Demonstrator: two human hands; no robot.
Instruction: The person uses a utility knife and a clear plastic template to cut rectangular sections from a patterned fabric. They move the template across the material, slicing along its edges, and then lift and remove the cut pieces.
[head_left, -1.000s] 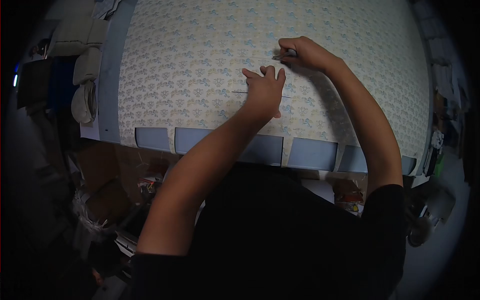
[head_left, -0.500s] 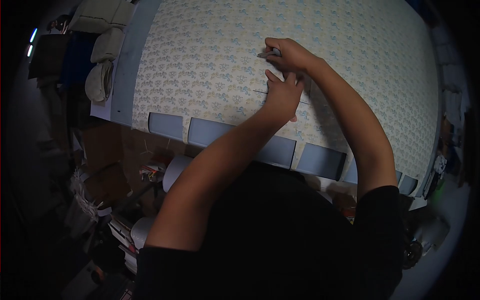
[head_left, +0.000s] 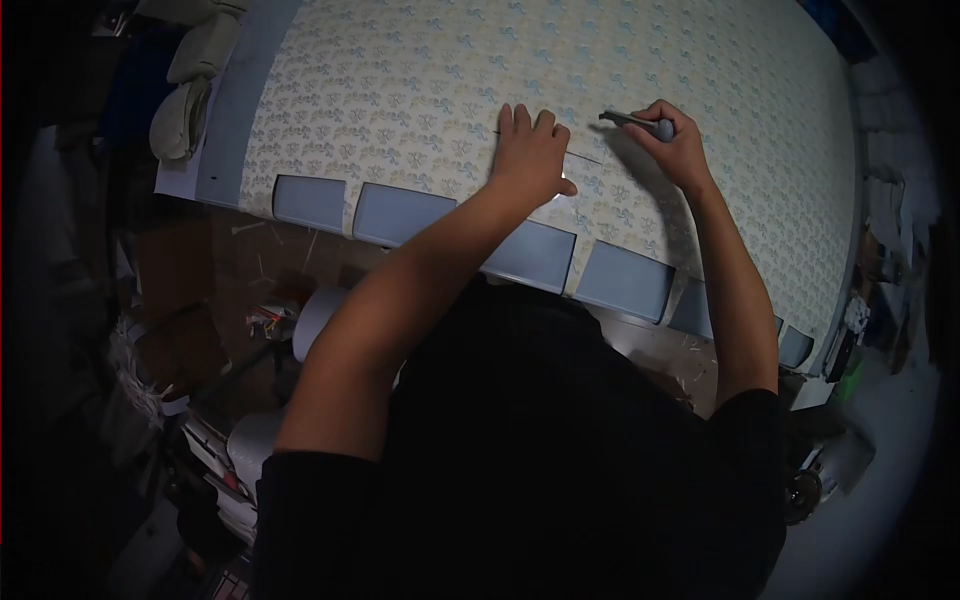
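A large pale sheet (head_left: 400, 90) with a repeating blue and tan print covers the table. My left hand (head_left: 530, 155) lies flat on it near the front edge, fingers stretched and thumb out to the right. A thin dark line (head_left: 585, 157) shows on either side of that hand, and a small bright glint sits by the thumb. Further right, my right hand (head_left: 678, 148) is closed around a small grey hand tool (head_left: 640, 123) with a rounded end and a darker tip. The tip points left, close over the print, and casts a shadow.
Rectangular notches along the sheet's front edge bare the blue-grey tabletop (head_left: 405, 213). Folded cloth bundles (head_left: 182, 120) are stacked beyond the table's left side. Under the front edge are a white roll (head_left: 318, 322) and a brown carton (head_left: 180, 345).
My right hand has moved right, away from my left, with the grey tool still in it. My left hand has shifted left and flattened on the sheet. The view has tilted slightly.
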